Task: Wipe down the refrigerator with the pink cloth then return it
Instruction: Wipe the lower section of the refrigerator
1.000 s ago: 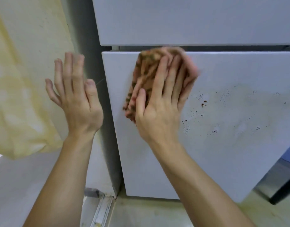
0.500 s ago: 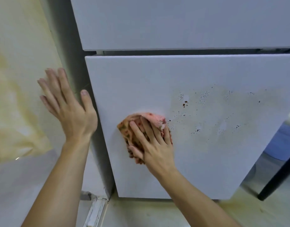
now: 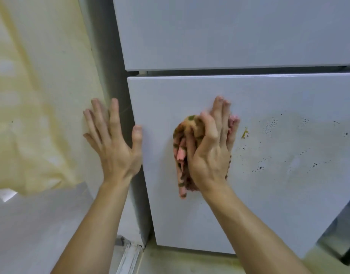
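Note:
The white refrigerator fills the view, its lower door [image 3: 269, 194] below an upper door [image 3: 229, 32]. Dark specks and a faint brownish smear mark the lower door's right half, with a small yellow spot [image 3: 245, 133] beside my fingers. My right hand [image 3: 211, 153] presses the bunched pink cloth [image 3: 183, 147], which is soiled with brown-green patches, flat against the lower door left of the stains. Its fingers lie straight over the cloth, thumb across the top. My left hand [image 3: 114, 141] rests open against the refrigerator's left side, thumb on the door's front edge.
A cream-yellow stained wall [image 3: 37, 95] stands left of the refrigerator. A grey surface [image 3: 41, 224] lies at lower left, with a metal floor track [image 3: 128, 258] by the refrigerator's base. A dark object [image 3: 346, 244] sits at the lower right.
My right hand slid the cloth from the top of the lower door down, then back up and right toward the stains. My left hand moved closer, thumb now on the door edge.

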Demonstrator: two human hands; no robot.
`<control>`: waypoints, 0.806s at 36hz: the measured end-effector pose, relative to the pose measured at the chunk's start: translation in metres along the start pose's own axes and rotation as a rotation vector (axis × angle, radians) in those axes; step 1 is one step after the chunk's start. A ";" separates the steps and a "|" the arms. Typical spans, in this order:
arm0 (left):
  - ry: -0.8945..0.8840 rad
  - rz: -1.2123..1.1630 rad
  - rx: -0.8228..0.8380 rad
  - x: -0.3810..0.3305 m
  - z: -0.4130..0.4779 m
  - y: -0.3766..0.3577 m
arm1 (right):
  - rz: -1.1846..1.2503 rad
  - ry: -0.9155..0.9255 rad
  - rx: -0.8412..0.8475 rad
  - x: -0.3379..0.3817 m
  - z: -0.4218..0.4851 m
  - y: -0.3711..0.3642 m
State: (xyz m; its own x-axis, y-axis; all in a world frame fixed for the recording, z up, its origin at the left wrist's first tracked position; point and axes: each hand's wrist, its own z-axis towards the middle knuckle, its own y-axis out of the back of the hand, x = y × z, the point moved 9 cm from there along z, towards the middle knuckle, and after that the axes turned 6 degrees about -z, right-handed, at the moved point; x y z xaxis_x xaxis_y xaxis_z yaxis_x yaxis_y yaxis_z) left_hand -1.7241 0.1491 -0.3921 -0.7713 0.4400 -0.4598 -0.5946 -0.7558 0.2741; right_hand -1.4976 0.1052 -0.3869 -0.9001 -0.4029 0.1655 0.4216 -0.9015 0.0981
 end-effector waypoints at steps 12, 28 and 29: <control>-0.094 0.014 -0.033 -0.020 -0.007 -0.003 | 0.044 0.246 0.089 0.003 -0.045 -0.003; -0.193 0.005 -0.089 -0.048 -0.019 -0.013 | -0.235 0.193 0.204 -0.014 -0.083 -0.010; -0.206 0.014 -0.079 -0.050 -0.021 -0.014 | -0.249 0.201 0.210 -0.015 -0.089 -0.011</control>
State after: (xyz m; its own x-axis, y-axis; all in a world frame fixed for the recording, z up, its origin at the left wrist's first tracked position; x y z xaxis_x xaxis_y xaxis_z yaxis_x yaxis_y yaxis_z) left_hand -1.6728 0.1279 -0.3904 -0.8144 0.5127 -0.2718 -0.5699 -0.7947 0.2087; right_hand -1.4989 0.1073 -0.4773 -0.9725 -0.2179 -0.0824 0.1822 -0.9319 0.3136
